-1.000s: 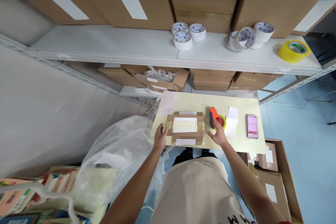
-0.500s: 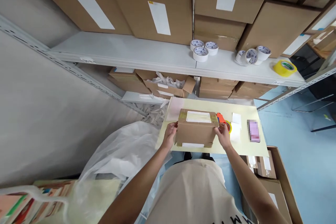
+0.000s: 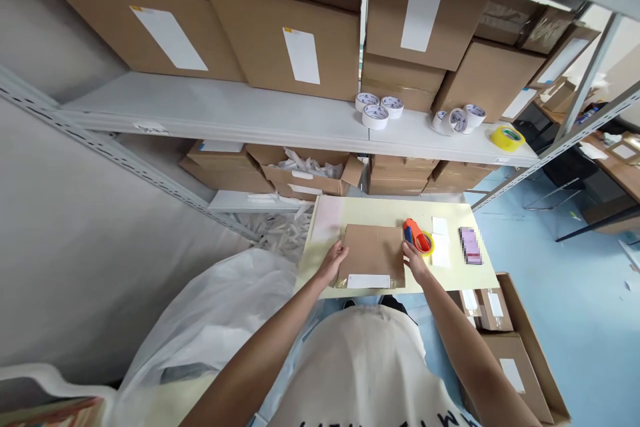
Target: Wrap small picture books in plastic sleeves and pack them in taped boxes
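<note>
A brown cardboard box (image 3: 374, 248) rests on the pale yellow tabletop (image 3: 330, 220), its plain top facing up and a white label (image 3: 369, 281) on the side nearest me. My left hand (image 3: 334, 261) holds its left side, fingers against the edge. At the opposite side my right hand (image 3: 414, 261) grips the box's right edge, with part of the fingers hidden. Just beyond the right hand lies an orange tape dispenser (image 3: 413, 227) with a yellow-edged tape roll (image 3: 429, 244).
White paper slips (image 3: 441, 250) and a blurred purple item (image 3: 471, 245) lie on the table's right. Behind stands a shelf (image 3: 215, 103) with cartons, white tape rolls (image 3: 375, 117) and a yellow roll (image 3: 507, 138). A large plastic bag (image 3: 215, 320) is at left, an open carton (image 3: 530, 340) at right.
The box has turned: its labelled upper face has gone from view and a plain face is up. Both hands stay on its sides. The camera view has shifted, showing more shelf.
</note>
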The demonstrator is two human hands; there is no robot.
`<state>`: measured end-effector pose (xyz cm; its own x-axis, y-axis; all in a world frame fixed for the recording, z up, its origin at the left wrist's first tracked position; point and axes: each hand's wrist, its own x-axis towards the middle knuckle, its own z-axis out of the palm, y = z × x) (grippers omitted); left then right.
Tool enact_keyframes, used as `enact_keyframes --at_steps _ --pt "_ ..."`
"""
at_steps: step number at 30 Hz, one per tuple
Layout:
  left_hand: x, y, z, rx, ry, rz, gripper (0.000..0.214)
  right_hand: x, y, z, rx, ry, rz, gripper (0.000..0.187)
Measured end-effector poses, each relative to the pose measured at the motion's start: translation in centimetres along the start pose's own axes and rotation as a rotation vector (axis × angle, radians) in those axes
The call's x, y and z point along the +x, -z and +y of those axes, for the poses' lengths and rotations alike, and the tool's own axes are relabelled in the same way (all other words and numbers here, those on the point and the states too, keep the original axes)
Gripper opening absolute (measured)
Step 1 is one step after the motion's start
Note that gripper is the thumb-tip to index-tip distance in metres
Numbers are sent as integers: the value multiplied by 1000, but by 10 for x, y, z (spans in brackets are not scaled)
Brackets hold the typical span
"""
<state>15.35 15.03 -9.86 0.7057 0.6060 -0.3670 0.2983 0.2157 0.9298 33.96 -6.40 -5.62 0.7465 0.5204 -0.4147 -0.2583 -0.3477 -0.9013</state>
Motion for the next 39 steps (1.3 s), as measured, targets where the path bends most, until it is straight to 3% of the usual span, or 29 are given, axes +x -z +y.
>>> enact_keyframes --at_steps 3,7,10,12,17,23,28,32,35,37,39 --pt "-18 17 -16 92 -55 -39 95 -15 12 18 39 -34 -2 81" --pt "-46 31 -46 331 -133 -61 110 -36 24 63 -47 50 -53 104" --pt "-53 21 -58 325 -124 13 88 -46 16 93 -161 131 -118 119" --pt "-51 10 -56 241 -122 63 67 -48 5 99 -216 188 -101 117" --pt "-48 3 -24 235 -234 183 26 -44 -9 63 -290 199 98 89" --pt "-32 10 23 299 -264 287 31 -35 8 6 -312 264 179 75" --pt "-17 13 29 371 -222 365 35 -24 13 -3 -392 199 115 49" --pt "-29 21 33 506 -326 473 45 -24 17 -1 -543 323 216 60" --pt "-42 23 42 717 -451 322 11 -30 22 -1 -805 544 292 64" --pt "-46 22 47 854 -486 193 16 -34 26 -3 -975 621 264 54" --pt "-47 19 48 908 -421 137 21 -38 29 -4 -1100 624 197 44"
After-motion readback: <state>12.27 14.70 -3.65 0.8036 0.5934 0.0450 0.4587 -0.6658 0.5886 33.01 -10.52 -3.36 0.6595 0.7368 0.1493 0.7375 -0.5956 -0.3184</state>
